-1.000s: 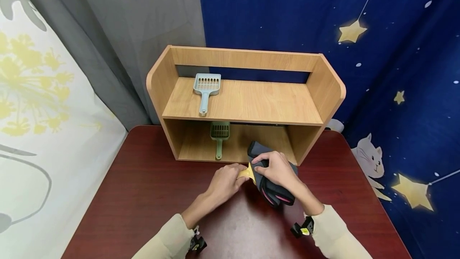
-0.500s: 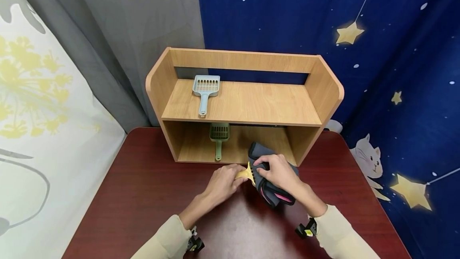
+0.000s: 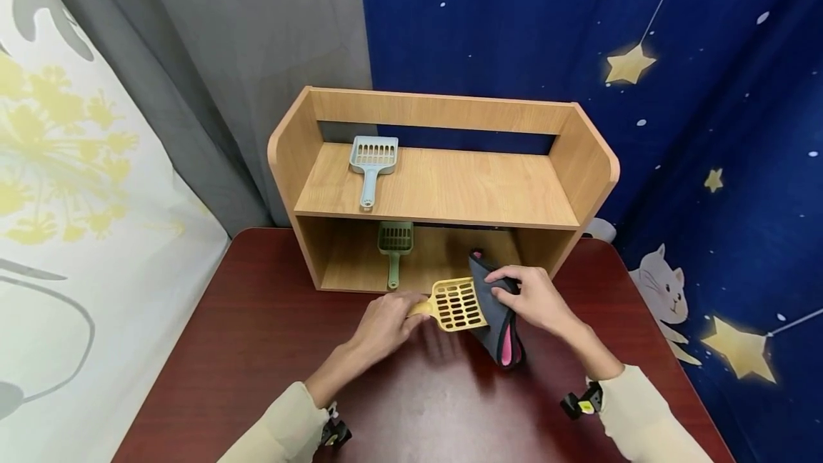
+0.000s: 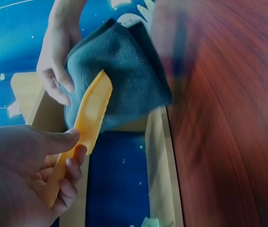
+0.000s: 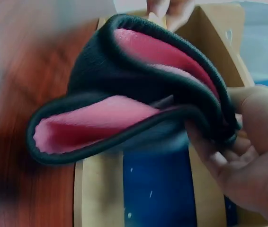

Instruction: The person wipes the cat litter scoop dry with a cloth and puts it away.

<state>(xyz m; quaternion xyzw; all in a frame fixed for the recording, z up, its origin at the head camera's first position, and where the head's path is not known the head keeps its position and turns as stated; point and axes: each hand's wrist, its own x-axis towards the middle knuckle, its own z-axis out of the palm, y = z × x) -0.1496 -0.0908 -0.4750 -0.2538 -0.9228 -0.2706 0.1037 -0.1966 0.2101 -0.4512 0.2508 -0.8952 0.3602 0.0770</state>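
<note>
A yellow slotted litter scoop point(image 3: 457, 304) is held by its handle in my left hand point(image 3: 383, 326), its blade pointing right. The left wrist view shows thumb and fingers wrapped round the scoop's point(image 4: 92, 111) handle. My right hand point(image 3: 535, 299) grips a folded cloth point(image 3: 494, 316), dark grey outside and pink inside with black edging. The cloth lies against the blade's far end and covers its tip. In the right wrist view the cloth's point(image 5: 138, 94) pink folds gape, and fingers pinch it at the right. Both are held above the table, in front of the shelf.
A two-tier wooden shelf point(image 3: 444, 184) stands at the back of the dark red table point(image 3: 257, 349). On its upper board lies a light blue scoop point(image 3: 373, 158). A green scoop point(image 3: 395, 245) lies on the lower board at the left. Curtains hang behind.
My right hand and the cloth have moved right, away from the left hand. Most of the scoop's slotted blade, earlier covered by the cloth, now shows.
</note>
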